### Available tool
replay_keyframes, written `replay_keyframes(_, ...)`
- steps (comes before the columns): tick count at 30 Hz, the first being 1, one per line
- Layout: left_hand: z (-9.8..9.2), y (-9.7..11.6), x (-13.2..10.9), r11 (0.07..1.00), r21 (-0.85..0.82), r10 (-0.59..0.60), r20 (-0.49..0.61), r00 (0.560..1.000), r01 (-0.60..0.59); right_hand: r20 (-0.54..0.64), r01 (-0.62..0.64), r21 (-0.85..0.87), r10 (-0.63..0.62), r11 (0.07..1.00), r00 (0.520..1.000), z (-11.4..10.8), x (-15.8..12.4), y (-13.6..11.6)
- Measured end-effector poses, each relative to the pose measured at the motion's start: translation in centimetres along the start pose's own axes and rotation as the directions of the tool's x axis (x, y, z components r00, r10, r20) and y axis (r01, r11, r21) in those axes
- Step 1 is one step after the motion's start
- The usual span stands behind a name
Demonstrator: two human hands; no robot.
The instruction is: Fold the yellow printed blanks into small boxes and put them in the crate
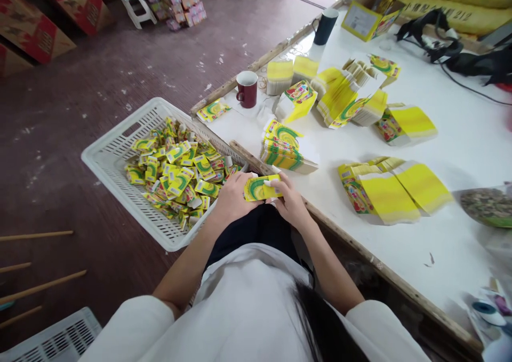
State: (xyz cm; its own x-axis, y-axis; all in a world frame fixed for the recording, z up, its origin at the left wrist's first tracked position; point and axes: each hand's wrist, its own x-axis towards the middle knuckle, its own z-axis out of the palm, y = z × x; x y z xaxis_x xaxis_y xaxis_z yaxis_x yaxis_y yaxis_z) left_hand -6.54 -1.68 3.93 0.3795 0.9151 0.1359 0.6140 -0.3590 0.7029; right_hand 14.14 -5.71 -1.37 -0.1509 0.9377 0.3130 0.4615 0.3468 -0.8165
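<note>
Over my lap, a small yellow-and-green carton (259, 188) spans the gap between both hands. My left hand (235, 198) grips its left end, and my right hand (288, 198) has its fingers closed on the right end. To the left of my hands, a white plastic basket (104, 154) holds many small yellow cartons (181, 182) in a loose heap. Just beyond my hands, a fanned stack of flat yellow-green cartons (282, 147) lies at the table edge.
On the white table (444, 255) stand a maroon mug (247, 91), a dark mug (325, 27) and several stacks of flat cartons (388, 191). A wooden rim (360, 252) edges the table. A white stool (136, 6) and red-brown boxes (36, 29) occupy the floor.
</note>
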Motion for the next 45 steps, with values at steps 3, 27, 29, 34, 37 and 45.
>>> replay_keyframes(3, -0.1, -0.6, -0.1, 1.0, -0.01, -0.021, 0.013, 1.0, 0.021, 0.096, 0.057, -0.04, -0.053, 0.998, 0.994, -0.8, 0.6, 0.0)
replay_keyframes(27, 1.2, -3.0, -1.7, -0.098, -0.968, -0.829, 0.208, 0.52, 0.23, -0.43, -0.448, -0.365, 0.279, 0.816, 0.859, -4.7, 11.1, 4.2)
replay_keyframes(29, 1.7, -2.6, -1.4, -0.046, -0.967, -0.804, 0.186, 0.565, 0.252, -0.389, -0.472, -0.375, 0.326, 0.798, 0.861, -4.7, 11.8, 4.2)
replay_keyframes(34, 2.8, -1.8, -0.8, 0.074, -0.949, -0.698, 0.171, 0.695, 0.308, -0.345, -0.473, -0.368, 0.355, 0.8, 0.869, -5.5, 12.2, 2.1)
replay_keyframes(37, 3.8, -1.0, -0.8, 0.142, -0.941, -0.584, 0.17, 0.794, 0.307, -0.309, -0.432, -0.326, 0.337, 0.841, 0.889, -4.8, 10.4, -0.1)
replay_keyframes(45, 3.7, 1.7, 0.6, 0.302, -0.948, -0.473, -0.056, 0.879, 0.102, 0.21, -0.306, 0.341, 0.245, 0.889, 0.946, 2.3, 2.0, -4.8)
